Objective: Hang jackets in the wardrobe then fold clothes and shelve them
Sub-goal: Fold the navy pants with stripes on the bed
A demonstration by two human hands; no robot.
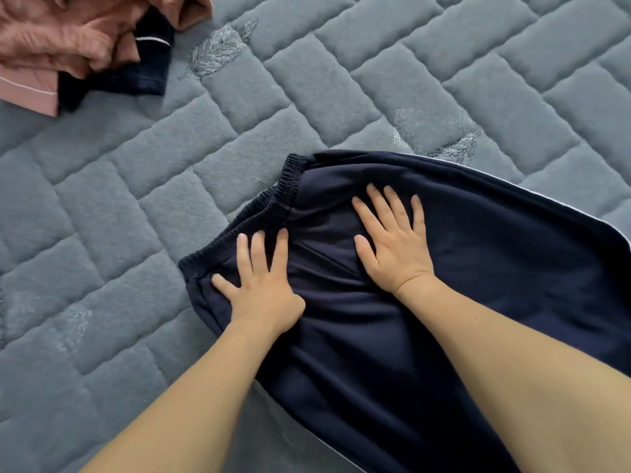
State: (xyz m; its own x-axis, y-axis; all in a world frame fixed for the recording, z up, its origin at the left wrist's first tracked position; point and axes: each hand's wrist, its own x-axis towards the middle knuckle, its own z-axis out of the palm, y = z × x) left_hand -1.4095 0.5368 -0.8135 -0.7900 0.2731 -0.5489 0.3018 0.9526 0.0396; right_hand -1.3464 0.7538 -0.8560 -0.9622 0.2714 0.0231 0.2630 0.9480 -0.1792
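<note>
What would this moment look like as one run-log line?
step: smoothing navy trousers on quilted bed cover | left hand: flat near waistband | right hand: flat on fabric | pink and navy clothes: far-left corner

both bare forearms enter from the lower edge and reach forward, converging slightly. left hand (263, 288): palm down, fingers straight and slightly spread, thumb out to the left, wrist nearly straight. right hand (396, 244): palm down a little farther forward, fingers straight and fanned, thumb out to the left. the hands lie side by side, apart, neither curled nor pinching, both pressed flat.
</note>
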